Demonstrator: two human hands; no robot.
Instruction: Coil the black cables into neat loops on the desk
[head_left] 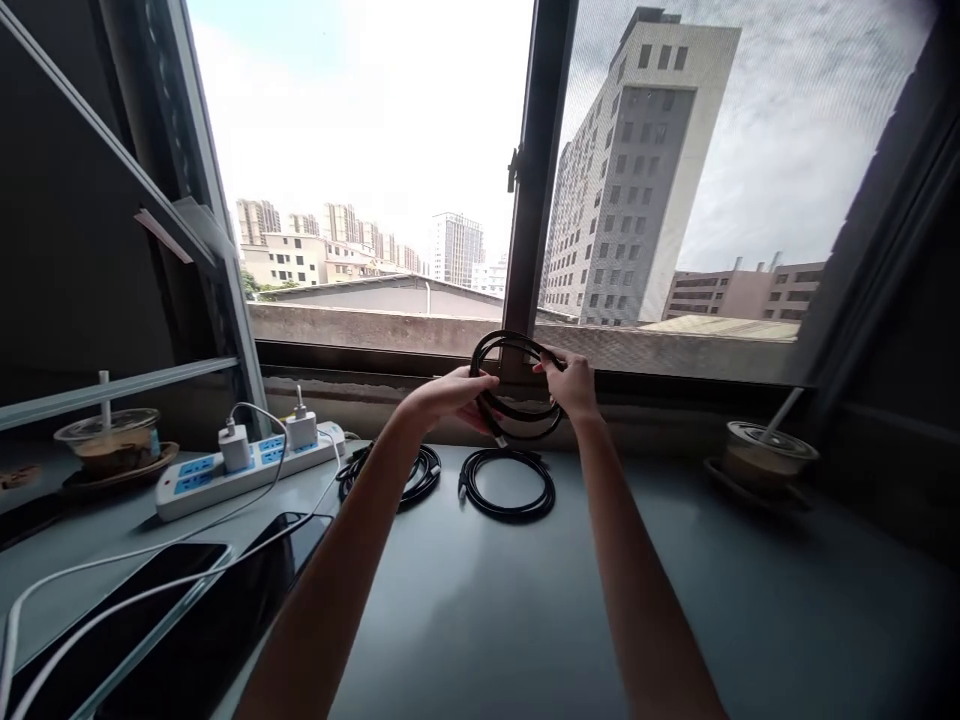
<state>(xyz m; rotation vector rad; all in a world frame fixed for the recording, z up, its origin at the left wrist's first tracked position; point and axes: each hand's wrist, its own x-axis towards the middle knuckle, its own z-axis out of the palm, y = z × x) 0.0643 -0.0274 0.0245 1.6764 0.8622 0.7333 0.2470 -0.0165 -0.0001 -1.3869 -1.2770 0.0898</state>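
Observation:
Both hands hold up a black cable (525, 435) wound into a round coil, raised above the far part of the table. My left hand (450, 392) is closed around the coil's left side, and a pale plug end hangs just below the fingers. On the right side, my right hand (571, 384) grips the upper part of the loop. Below the raised coil a second coiled black cable (511, 517) lies flat on the table. Another black cable coil (421, 490) lies to its left, partly hidden behind my left forearm.
A white power strip (217, 490) with two plugged-in chargers stands at the left, its white cords crossing dark flat devices (202, 630). Lidded drink cups stand at far left (109, 440) and right (765, 460). A window frame (536, 200) rises behind the grey table (480, 620).

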